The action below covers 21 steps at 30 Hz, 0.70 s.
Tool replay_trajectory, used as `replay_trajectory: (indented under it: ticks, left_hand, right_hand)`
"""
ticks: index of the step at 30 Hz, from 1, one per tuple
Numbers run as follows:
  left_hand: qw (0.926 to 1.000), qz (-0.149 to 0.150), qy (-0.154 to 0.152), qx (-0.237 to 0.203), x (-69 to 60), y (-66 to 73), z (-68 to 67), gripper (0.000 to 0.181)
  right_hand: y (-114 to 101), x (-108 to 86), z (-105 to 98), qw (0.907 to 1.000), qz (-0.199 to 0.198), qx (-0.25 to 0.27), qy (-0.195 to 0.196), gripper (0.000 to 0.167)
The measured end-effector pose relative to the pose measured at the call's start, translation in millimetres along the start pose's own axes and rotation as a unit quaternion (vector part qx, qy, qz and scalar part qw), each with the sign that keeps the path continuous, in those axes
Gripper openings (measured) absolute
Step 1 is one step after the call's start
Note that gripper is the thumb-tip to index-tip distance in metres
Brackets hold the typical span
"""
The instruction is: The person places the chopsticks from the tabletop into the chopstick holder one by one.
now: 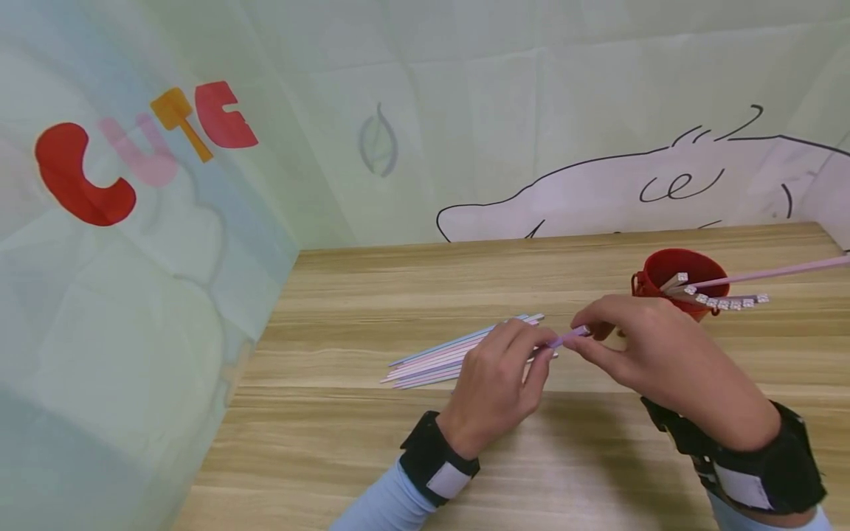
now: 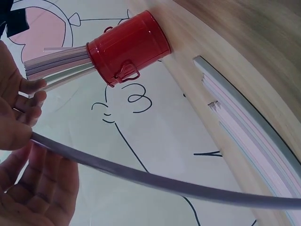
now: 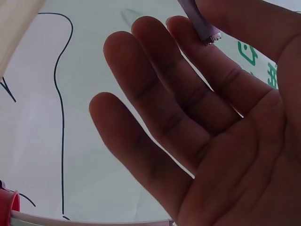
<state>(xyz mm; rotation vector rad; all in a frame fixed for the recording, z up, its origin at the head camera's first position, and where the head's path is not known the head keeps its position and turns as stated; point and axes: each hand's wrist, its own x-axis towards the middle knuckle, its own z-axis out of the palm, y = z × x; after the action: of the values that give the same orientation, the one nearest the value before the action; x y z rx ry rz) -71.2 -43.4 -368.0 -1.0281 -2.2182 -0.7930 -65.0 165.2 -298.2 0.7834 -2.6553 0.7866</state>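
A slim purple stick [image 1: 567,338] is held between my two hands above the wooden table. My left hand [image 1: 499,380] pinches it between thumb and fingertips. My right hand [image 1: 654,354] pinches it close to its end between thumb and forefinger, the other fingers spread in the right wrist view. The stick's end [image 3: 212,39] shows a pale, glittery tip. Under and beyond the left hand lies a loose row of pastel sticks [image 1: 432,359], partly hidden by that hand. Behind the right hand, a red bucket [image 2: 130,47] holds several similar sticks [image 1: 727,303], leaning out over its rim.
A pink stick [image 1: 783,271] juts from the bucket toward the right edge. Printed cloth [image 1: 465,133] with drawn lines walls the table's back, and another cloth panel [image 1: 119,332] with coloured letters stands at the left. The wooden table [image 1: 319,435] reaches up to both.
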Motion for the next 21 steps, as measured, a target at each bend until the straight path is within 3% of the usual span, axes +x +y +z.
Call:
replay_trajectory:
  ticks: [5, 12, 18, 21]
  left_hand:
    - [0.9998, -0.005, -0.002, -0.02, 0.5, 1.3, -0.4, 0.012]
    - [0.9996, -0.011, -0.004, -0.027, 0.6, 1.3, 0.1, 0.017]
    - [0.9998, -0.015, -0.006, -0.014, -0.4, -0.7, 1.1, 0.017]
    - [0.9998, -0.017, -0.003, -0.007, -1.2, -1.8, 1.7, 0.017]
  right_hand:
    - [2.5, -0.4, -0.4, 0.9994, -0.023, 0.02, 0.015, 0.02]
    - [6.5, -0.6, -3.2, 0.9889, -0.079, 0.082, 0.096, 0.017]
    - [5.9, -2.0, -7.8, 0.9792, -0.073, 0.088, 0.168, 0.049]
    - [4.9, -2.5, -11.5, 0.9761, -0.068, 0.082, 0.189, 0.055]
